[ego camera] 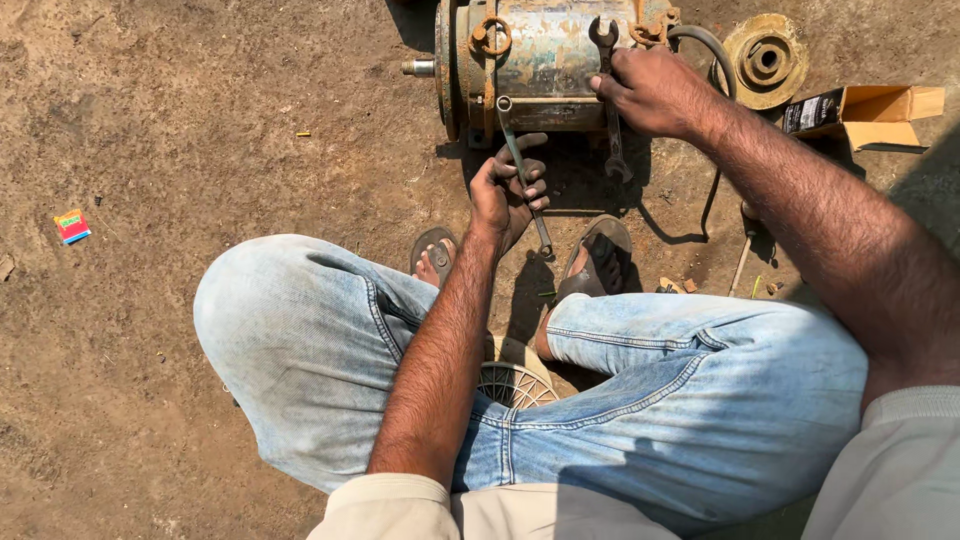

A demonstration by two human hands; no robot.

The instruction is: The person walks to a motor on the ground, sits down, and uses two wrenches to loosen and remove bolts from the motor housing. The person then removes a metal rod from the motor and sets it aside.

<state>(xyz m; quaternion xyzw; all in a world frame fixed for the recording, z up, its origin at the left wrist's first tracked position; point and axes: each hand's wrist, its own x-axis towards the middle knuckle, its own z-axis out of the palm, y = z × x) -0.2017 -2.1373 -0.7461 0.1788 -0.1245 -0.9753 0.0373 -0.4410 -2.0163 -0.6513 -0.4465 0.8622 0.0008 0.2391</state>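
A: Dirt ground (200, 150), outdoors, sunlit. Rusty motor (545, 60) lies at top center, just ahead of the person's feet.

B: Hands?

A: Left hand (508, 192) clenched round a ring spanner (520, 170), its ring end on the motor's lower edge. Right hand (655, 92) grips an open-end spanner (608, 95) against the motor's side.

B: Rest?

A: Pulley (765, 60) + open cardboard box (865, 115) to the right, small red packet (72, 226) far left.

The left hand (508, 192) gripped a slim spanner (522, 172) whose ring end sat on the rusty motor (545, 60). The right hand (655, 92) held a second spanner (609, 95) upright against the casing. A cardboard box (868, 115) lay at far right.
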